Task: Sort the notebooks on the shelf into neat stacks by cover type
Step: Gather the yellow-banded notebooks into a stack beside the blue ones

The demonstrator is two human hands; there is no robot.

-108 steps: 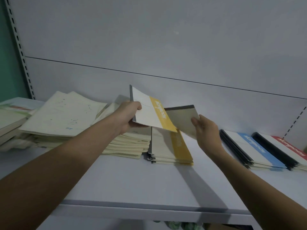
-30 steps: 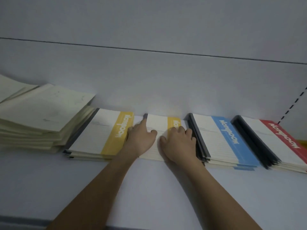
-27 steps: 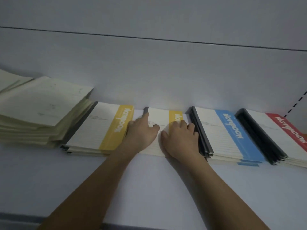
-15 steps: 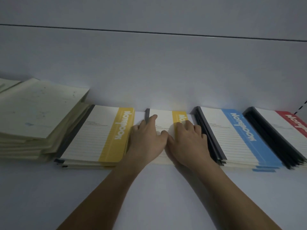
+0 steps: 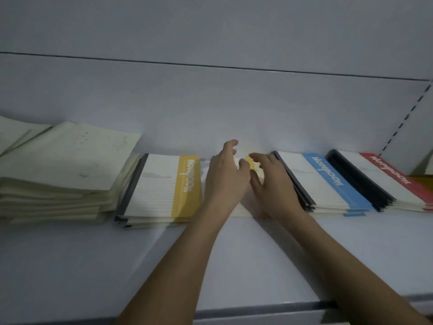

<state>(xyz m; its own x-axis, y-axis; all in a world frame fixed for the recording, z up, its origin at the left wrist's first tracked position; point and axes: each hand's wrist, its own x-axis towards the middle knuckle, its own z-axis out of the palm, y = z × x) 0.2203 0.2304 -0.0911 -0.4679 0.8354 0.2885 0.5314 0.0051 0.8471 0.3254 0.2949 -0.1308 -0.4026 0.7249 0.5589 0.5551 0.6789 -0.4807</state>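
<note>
Both hands hovered with fingers loosely spread, gripping nothing: the left hand (image 5: 226, 177) and right hand (image 5: 271, 184) sat over a thin yellow-banded notebook (image 5: 254, 167) lying flat mid-shelf, though blur hid whether they touched it. It looked light, floppy and slick-covered, best taken by pinching its near edge. Outward lay four piles: a yellow-banded stack (image 5: 164, 186) just left, a cream stack (image 5: 65, 165) far left, a blue-banded stack (image 5: 328, 184) just right, and a red-banded stack (image 5: 384, 179) beyond, all on the white shelf (image 5: 93, 266).

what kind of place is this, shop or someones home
Most likely a stationery shop: a white metal display shelf with a slotted upright, and many identical notebooks in stacks, yellow-banded, blue-banded, red-banded.
</note>
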